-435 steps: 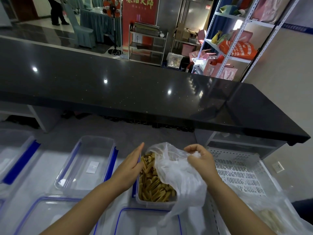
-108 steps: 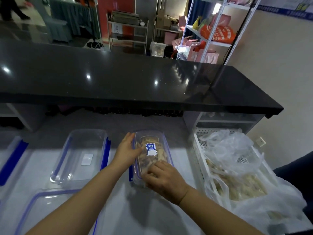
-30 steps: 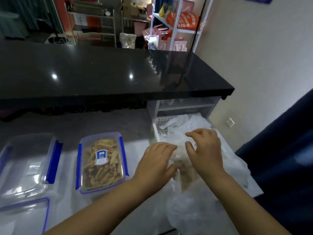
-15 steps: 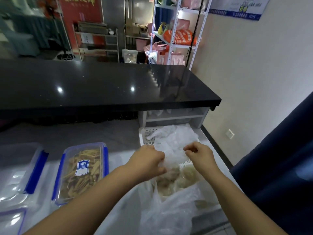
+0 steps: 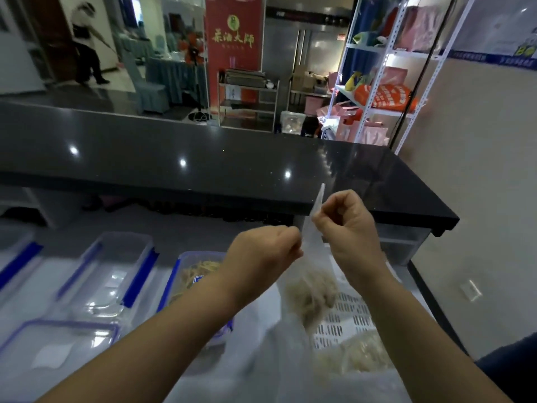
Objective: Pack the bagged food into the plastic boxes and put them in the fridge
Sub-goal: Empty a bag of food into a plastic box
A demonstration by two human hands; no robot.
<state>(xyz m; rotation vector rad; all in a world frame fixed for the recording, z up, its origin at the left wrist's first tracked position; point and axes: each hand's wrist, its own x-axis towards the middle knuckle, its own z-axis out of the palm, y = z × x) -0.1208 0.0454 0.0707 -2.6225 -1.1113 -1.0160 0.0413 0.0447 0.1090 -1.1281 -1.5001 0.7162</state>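
On the grey counter (image 5: 180, 231), the lidded clear plastic box of food sticks (image 5: 191, 280) lies between an empty clear plastic box (image 5: 116, 266), left, and a white slotted plastic crate (image 5: 351, 312), right. A clear plastic food bag (image 5: 313, 289) hangs above the crate; a black ledge (image 5: 203, 161) runs behind.

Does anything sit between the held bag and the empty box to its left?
Yes. The box of yellow strips lies between the bag, pinched by left hand and right hand, and the empty box. Lifted, the bag could likely pass over it.
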